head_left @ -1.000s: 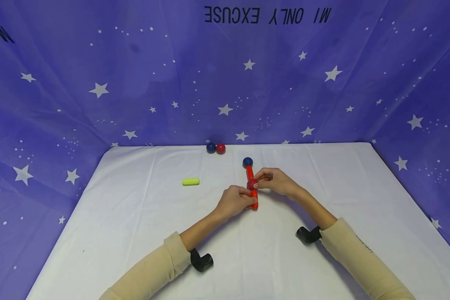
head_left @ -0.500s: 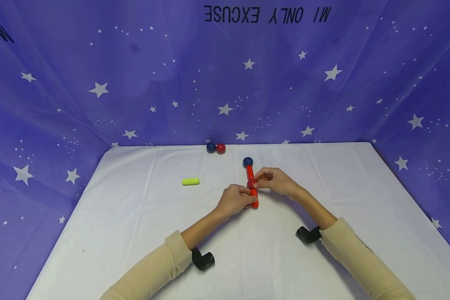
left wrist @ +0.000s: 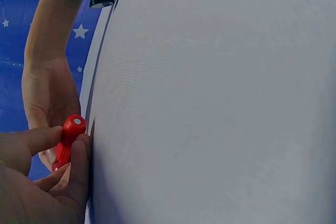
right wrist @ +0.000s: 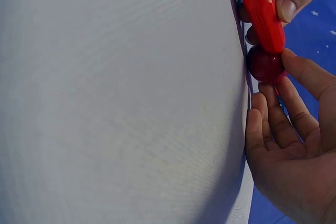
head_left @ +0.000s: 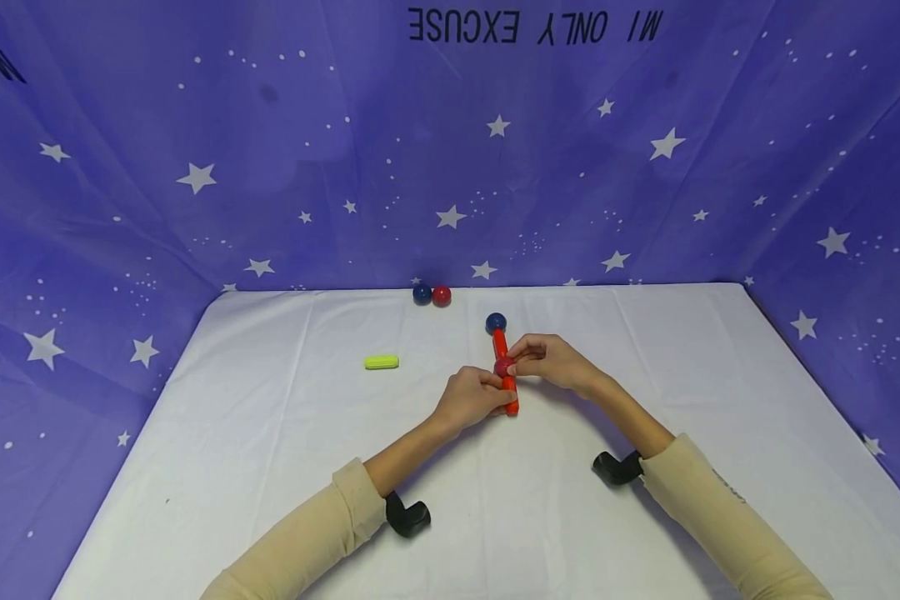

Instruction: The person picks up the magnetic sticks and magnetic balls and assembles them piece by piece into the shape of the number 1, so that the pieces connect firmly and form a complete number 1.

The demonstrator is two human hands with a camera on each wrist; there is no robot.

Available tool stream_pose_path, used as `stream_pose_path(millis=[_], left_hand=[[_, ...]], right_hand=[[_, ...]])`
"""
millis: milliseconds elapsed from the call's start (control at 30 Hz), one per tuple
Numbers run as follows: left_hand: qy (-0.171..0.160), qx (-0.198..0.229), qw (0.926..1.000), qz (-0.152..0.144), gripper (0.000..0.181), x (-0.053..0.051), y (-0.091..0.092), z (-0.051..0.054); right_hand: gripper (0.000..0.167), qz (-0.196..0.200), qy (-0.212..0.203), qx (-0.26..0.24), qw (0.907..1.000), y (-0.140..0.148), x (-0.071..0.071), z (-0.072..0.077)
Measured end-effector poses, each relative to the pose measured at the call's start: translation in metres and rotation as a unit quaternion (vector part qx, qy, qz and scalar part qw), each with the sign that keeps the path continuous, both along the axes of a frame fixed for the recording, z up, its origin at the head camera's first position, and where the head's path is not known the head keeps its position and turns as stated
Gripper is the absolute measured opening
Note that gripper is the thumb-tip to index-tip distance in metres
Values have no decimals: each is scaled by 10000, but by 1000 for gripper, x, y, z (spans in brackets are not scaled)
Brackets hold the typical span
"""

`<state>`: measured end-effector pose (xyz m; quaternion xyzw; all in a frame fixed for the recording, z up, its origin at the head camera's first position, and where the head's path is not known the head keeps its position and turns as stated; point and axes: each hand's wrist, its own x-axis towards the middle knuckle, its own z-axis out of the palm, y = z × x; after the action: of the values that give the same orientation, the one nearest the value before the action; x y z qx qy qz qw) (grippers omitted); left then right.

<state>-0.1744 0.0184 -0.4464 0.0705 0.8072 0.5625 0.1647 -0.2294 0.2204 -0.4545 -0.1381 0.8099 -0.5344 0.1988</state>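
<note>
In the head view, a blue ball (head_left: 496, 323), a red rod (head_left: 499, 342), a red ball (head_left: 503, 366) and a nearer red rod (head_left: 512, 408) form one line on the table. My left hand (head_left: 467, 397) pinches the nearer rod between thumb and fingers. The right hand (head_left: 555, 364) holds the red ball from the right side. Seen from the right wrist, the ribbed red rod (right wrist: 264, 17) meets the ball (right wrist: 264, 65), and a small silvery disc marks its free end. Fingers partly cover the far rod.
A yellow-green rod (head_left: 382, 362) lies left of the hands. Toward the back edge, a dark blue ball (head_left: 422, 295) and another red ball (head_left: 441, 297) sit side by side. Black curved pieces (head_left: 408, 517) are on both forearms. A purple starred cloth (head_left: 450, 167) surrounds the white table (head_left: 270, 500).
The left hand and the near rod have shifted very slightly away from the person and to the right. The right hand stays in place on the red ball.
</note>
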Motion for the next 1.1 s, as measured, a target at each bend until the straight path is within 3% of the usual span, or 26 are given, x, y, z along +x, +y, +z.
stream_pose_path(millis=[400, 1100], left_hand=[[-55, 87, 9999, 3, 15, -3, 2, -4], [-275, 105, 9996, 39, 16, -6, 1, -2]], right_hand=[[23, -9, 49, 23, 10000, 0, 1, 4], [24, -20, 82, 47, 10000, 0, 1, 2]])
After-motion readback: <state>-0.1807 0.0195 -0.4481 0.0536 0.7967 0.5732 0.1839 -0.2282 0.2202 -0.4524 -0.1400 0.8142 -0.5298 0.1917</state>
